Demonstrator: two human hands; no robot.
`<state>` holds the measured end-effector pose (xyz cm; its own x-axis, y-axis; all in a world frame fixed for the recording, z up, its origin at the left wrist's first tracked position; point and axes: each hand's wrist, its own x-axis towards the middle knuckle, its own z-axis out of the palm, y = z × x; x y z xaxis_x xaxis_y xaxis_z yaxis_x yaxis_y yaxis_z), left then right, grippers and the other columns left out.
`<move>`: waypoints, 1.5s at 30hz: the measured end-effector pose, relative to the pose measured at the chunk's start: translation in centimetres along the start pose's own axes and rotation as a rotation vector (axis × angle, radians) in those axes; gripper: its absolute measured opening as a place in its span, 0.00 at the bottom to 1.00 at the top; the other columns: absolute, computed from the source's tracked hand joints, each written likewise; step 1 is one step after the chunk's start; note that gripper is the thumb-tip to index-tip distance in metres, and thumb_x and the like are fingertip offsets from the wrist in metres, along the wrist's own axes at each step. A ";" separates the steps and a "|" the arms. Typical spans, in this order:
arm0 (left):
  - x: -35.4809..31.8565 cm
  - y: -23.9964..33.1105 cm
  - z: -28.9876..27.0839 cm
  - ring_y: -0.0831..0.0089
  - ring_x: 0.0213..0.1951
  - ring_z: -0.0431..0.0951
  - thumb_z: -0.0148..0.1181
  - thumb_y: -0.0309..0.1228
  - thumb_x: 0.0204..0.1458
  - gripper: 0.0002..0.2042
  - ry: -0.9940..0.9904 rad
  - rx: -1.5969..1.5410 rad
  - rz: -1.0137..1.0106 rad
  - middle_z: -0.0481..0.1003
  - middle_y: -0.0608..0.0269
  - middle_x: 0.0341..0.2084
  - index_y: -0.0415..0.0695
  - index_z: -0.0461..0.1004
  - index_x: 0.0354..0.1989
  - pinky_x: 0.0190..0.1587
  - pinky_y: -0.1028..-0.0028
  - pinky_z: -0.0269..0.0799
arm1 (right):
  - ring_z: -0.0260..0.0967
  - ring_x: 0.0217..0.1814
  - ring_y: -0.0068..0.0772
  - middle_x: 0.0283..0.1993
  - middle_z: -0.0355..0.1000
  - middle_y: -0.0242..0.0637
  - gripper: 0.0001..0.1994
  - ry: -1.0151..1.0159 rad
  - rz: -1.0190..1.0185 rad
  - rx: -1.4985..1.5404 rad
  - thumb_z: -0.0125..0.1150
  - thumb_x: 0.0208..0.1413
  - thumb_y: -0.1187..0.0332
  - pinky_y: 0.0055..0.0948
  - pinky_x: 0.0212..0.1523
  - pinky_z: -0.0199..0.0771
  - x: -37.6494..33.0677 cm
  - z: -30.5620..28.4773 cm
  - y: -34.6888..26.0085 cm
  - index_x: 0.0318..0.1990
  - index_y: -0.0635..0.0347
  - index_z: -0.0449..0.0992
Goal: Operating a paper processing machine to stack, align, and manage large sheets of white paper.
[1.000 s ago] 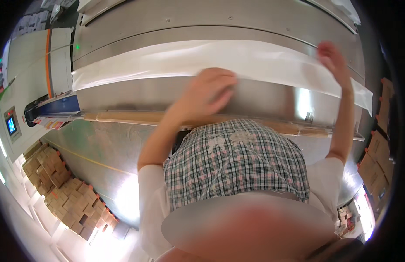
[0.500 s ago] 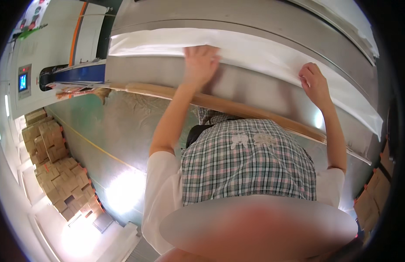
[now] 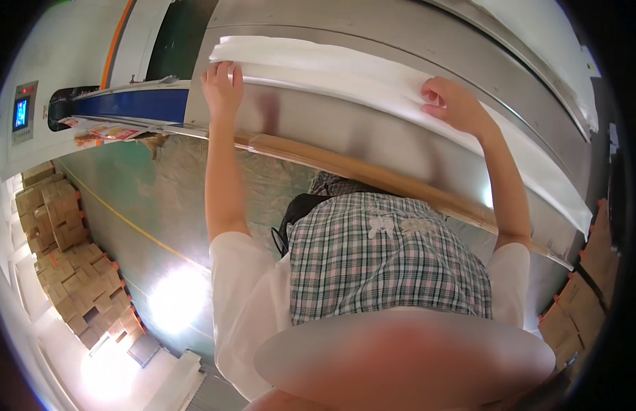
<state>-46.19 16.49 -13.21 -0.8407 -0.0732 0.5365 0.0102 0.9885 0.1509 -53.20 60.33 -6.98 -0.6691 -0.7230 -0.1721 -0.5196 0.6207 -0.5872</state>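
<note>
A long white sheet [image 3: 332, 67] lies along the grey metal surface [image 3: 318, 113] in front of me, its near edge folded or creased. At the sheet's left end, my left hand [image 3: 223, 85] is closed, with the fingertips and thumb on its edge. Over the sheet's middle right part, my right hand [image 3: 455, 106] has its fingers curled in towards the thumb. Whether anything is pinched between them cannot be made out. Both forearms reach up over the brown front strip [image 3: 332, 162] of the metal surface.
A blue panel [image 3: 133, 106] joins the surface to a white machine with a small lit screen [image 3: 20, 113] at left. Printed scraps [image 3: 105, 130] lie along its edge. Stacked cardboard boxes [image 3: 78, 288] stand on the floor at lower left, and more cartons [image 3: 571, 315] at right.
My left hand has moved left along the sheet, from lying flat on it to closing on its left end. My right hand has shifted left and a little up. The view has shifted slightly.
</note>
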 end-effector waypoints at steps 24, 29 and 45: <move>0.0 -0.9 1.9 0.46 0.55 0.54 0.55 0.38 0.44 0.18 -0.372 -0.133 0.115 0.58 0.48 0.52 0.49 0.69 0.45 0.53 0.40 0.46 | 0.65 0.30 0.36 0.25 0.66 0.34 0.06 0.368 -0.560 -0.086 0.56 0.40 0.74 0.30 0.26 0.67 21.4 9.4 -16.3 0.28 0.59 0.68; 0.5 -8.5 5.0 0.50 0.52 0.59 0.54 0.32 0.46 0.13 -0.212 -0.110 0.006 0.63 0.49 0.49 0.46 0.70 0.42 0.52 0.51 0.55 | 0.63 0.37 0.34 0.31 0.65 0.33 0.08 0.278 -0.549 -0.195 0.52 0.37 0.76 0.29 0.30 0.71 23.9 13.1 -13.9 0.30 0.59 0.67; 8.1 -0.8 8.4 0.50 0.34 0.72 0.45 0.45 0.51 0.18 -0.630 -0.146 -0.177 0.73 0.48 0.28 0.43 0.74 0.29 0.36 0.59 0.66 | 0.62 0.43 0.34 0.38 0.66 0.35 0.13 0.473 -0.653 -0.247 0.50 0.40 0.71 0.30 0.40 0.65 22.6 16.5 -12.5 0.37 0.59 0.68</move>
<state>-57.57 16.24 -15.97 -0.9913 -0.0980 -0.0874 -0.1215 0.9373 0.3266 -53.05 31.24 -16.54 -0.3174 -0.7904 0.5240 -0.9439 0.2106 -0.2542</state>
